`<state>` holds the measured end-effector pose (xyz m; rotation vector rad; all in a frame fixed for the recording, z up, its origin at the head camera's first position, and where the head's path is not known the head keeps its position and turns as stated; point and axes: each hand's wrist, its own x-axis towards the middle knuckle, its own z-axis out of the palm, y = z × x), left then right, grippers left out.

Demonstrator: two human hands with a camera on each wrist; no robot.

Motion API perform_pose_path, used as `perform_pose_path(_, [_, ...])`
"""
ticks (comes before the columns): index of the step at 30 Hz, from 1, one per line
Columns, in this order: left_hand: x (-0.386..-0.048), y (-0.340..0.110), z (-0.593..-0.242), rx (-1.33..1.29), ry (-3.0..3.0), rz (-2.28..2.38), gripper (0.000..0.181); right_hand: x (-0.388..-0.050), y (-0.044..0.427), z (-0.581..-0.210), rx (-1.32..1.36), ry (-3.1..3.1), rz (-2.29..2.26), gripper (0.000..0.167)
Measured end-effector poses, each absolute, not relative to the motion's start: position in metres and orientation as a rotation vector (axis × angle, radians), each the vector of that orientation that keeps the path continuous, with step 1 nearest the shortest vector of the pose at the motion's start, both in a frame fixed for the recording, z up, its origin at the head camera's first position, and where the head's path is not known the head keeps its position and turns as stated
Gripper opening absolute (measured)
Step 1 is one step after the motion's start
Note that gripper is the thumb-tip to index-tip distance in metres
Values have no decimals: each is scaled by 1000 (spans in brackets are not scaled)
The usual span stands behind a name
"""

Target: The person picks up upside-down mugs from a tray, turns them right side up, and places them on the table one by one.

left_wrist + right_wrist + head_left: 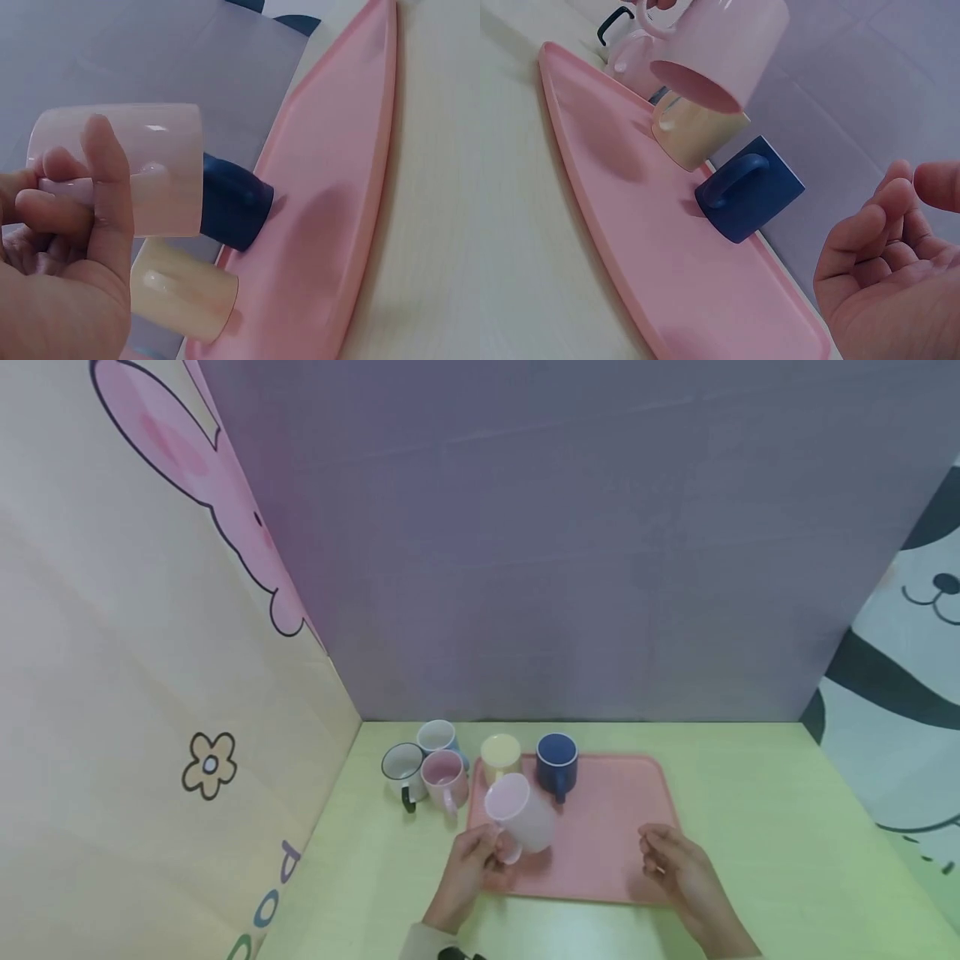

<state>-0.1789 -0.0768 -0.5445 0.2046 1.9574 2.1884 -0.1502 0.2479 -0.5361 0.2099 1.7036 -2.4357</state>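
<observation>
1. Done, judging by how the mugs lie: the yellow mug and the navy mug stand upright near the far edge of the pink tray.
2. Midway: the pale pink mug is tilted above the tray's left part, clear of it; the left hand pinches its handle, fingers bent.
3. The right hand is empty, its fingers loosely curled, over the tray's near right corner.
4. Apparently left: the black-handled mug, the deeper pink mug and the blue-and-white mug, grouped on the surface left of the tray.
5. Hidden: in the head view, the raised mug covers the yellow mug's lower part, and the deeper pink mug blocks much of the blue-and-white one.
6. Cut off: the right wrist view crops the raised mug's top and most of the left hand.
7. Hard to make out: the raised mug's outline is soft in the head view.
</observation>
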Motion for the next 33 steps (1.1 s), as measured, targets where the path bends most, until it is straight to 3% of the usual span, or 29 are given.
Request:
perform_pose_path(15, [-180, -46, -534, 215, 1555, 2364, 28, -149, 237, -539, 125, 1654, -2474, 22])
perform_pose_path(33, [-181, -14, -528, 271, 1100, 2487, 28, -150, 227, -541, 62, 1636, -2473, 21])
